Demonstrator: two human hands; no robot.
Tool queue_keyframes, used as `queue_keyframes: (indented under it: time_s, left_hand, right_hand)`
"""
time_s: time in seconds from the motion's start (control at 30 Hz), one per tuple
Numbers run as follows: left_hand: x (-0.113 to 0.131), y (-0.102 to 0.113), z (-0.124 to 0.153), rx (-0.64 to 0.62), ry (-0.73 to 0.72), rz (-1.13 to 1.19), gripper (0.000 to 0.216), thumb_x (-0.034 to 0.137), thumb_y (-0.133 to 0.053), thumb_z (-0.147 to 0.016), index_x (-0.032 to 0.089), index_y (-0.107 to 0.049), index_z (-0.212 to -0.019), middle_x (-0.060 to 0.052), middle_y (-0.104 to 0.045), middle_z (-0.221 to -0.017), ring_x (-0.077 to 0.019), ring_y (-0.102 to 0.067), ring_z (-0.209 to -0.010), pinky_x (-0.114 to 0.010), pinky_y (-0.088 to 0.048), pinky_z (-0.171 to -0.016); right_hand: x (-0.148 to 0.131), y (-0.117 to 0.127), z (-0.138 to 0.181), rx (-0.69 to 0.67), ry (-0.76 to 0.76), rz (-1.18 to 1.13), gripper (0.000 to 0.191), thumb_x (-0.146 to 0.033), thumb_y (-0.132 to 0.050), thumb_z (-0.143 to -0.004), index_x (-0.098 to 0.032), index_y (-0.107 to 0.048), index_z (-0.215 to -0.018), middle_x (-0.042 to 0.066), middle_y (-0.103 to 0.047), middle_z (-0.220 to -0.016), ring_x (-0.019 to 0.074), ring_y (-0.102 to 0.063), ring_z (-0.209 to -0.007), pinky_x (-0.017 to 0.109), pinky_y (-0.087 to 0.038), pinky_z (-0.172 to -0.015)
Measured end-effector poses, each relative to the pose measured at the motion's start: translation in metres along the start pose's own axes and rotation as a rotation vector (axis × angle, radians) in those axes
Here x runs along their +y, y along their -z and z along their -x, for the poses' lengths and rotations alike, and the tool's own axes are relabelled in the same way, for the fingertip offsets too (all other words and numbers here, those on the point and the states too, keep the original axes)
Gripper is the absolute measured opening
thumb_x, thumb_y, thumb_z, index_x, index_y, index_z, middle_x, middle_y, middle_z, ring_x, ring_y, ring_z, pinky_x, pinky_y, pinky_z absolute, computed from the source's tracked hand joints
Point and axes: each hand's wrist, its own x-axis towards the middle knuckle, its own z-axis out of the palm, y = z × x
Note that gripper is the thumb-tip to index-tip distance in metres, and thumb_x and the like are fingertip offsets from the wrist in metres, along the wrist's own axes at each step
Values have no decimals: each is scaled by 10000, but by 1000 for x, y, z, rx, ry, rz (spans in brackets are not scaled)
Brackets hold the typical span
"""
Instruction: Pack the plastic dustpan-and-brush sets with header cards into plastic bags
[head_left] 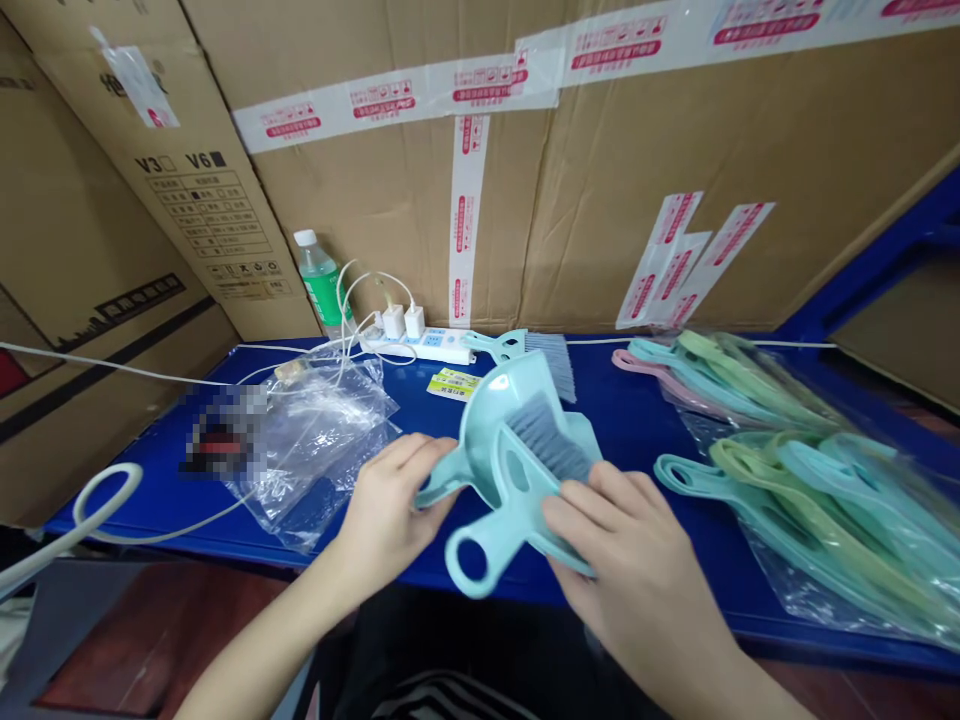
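My left hand (401, 500) is closed around the handle of a light teal dustpan (480, 425), held above the blue table. In my right hand (626, 550) is a matching hand brush (517, 510) with grey bristles, gripped by its head. The brush lies across the dustpan's open side, its bristles over the pan and its ring handle pointing toward me. Behind the pan, a second teal brush (506, 346) with grey bristles lies on the table beside a yellow-green label (454, 384).
Bagged dustpan sets (825, 520) in teal, green and pink lie at the right. Clear plastic bags (315, 430) spread over the left of the blue table (622, 400). A power strip (435, 344) with white cables and a bottle (322, 285) stand against large cardboard boxes (375, 180).
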Motion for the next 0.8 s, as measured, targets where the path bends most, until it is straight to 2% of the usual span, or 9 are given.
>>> queue_keyframes:
  time_s: [0.1,0.17,0.3,0.37,0.43,0.57,0.67,0.73,0.8]
  left_hand:
    - [-6,5,-1,28,81,23,135,250,-614,-890,193,-656,-1005,-38,-719,-853,-187,-683,-748,-286,-568,-684]
    - [-9,9,2,35,123,29,139,280,-637,-877,199,-666,-987,-38,-729,-862,-195,-686,-762,-298,-567,-694]
    - [-12,21,20,31,244,50,162,320,-677,-848,205,-689,-961,-24,-735,-848,-168,-647,-670,-265,-534,-593]
    - [-14,27,30,-4,302,86,175,340,-697,-831,212,-700,-950,-22,-743,-864,-157,-628,-642,-245,-500,-539]
    - [-16,33,38,-57,333,129,174,337,-706,-824,222,-708,-954,-15,-743,-861,-147,-609,-628,-231,-470,-513]
    - [-17,40,36,-161,327,217,178,321,-698,-835,230,-708,-987,0,-707,-801,-137,-572,-620,-223,-440,-519]
    - [-15,40,26,-252,305,274,164,324,-689,-847,226,-703,-978,-6,-699,-819,-145,-581,-648,-235,-448,-559]
    - [-14,38,19,-315,283,302,154,312,-691,-850,223,-698,-975,-10,-707,-856,-151,-600,-682,-241,-453,-588]
    - [-12,34,15,-355,267,315,148,298,-690,-851,218,-694,-976,-13,-710,-871,-158,-614,-705,-246,-454,-606]
  right_hand:
    - [17,21,-7,27,0,129,322,-216,-450,-961,-243,-439,-641,7,-478,-562,209,-403,-611,341,-308,-597]
    - [31,34,-14,57,-32,185,361,-311,-360,-1011,-260,-400,-656,17,-474,-561,219,-408,-597,350,-327,-587]
    - [54,42,-39,109,-167,344,417,-315,-207,-1025,-276,-367,-642,63,-507,-588,240,-418,-617,369,-333,-587]
    - [61,31,-58,60,-246,418,420,-306,-222,-1003,-249,-462,-663,100,-550,-625,259,-460,-650,376,-336,-588]
    - [65,12,-81,-103,-372,414,404,-245,-249,-981,-156,-588,-778,169,-617,-743,318,-530,-788,398,-365,-644]
    - [70,-34,-121,-299,-457,312,367,-170,-297,-973,-23,-630,-1021,259,-655,-995,380,-526,-1054,453,-377,-812]
    - [73,-61,-137,-374,-453,274,326,-155,-348,-973,-42,-637,-1071,261,-647,-1100,370,-514,-1117,476,-373,-882]
    - [75,-75,-141,-425,-455,257,251,-197,-457,-971,-82,-639,-1100,216,-642,-1156,341,-528,-1143,488,-401,-923]
    - [76,-87,-142,-483,-455,234,258,-281,-577,-950,-134,-625,-1156,148,-626,-1215,297,-558,-1142,494,-448,-940]
